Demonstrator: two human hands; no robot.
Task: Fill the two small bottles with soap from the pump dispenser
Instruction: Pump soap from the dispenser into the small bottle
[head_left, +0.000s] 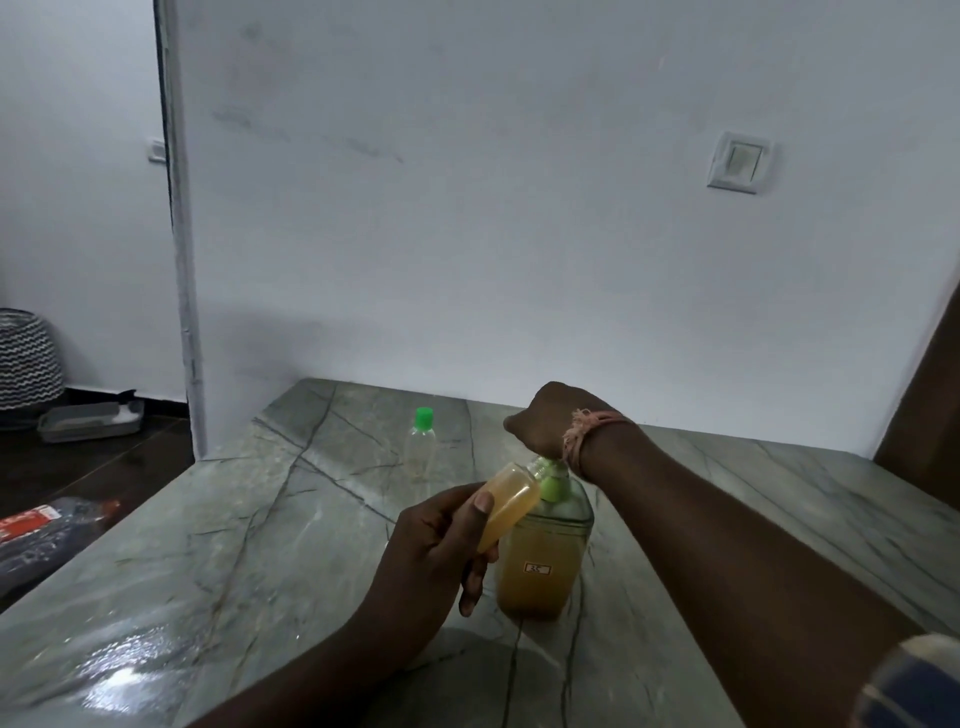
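Note:
A pump dispenser (540, 561) with a green pump and amber soap stands on the grey-green marble counter (260, 545), a little right of centre. My left hand (436, 556) grips a small uncapped bottle (506, 506), tilted with its mouth up against the pump's spout; amber soap fills most of it. My right hand (550, 423) rests on top of the pump head, wrist bent down; its fingers are hidden. A second small bottle (420, 441), clear with a green cap, stands upright farther back on the counter, apart from both hands.
A white wall (519, 234) with a light switch (740, 162) rises right behind the counter. On the dark floor to the left are a patterned basket (26, 358), a grey tray (91, 421) and a lying plastic bottle with a red label (52, 525). Wooden furniture edge at far right.

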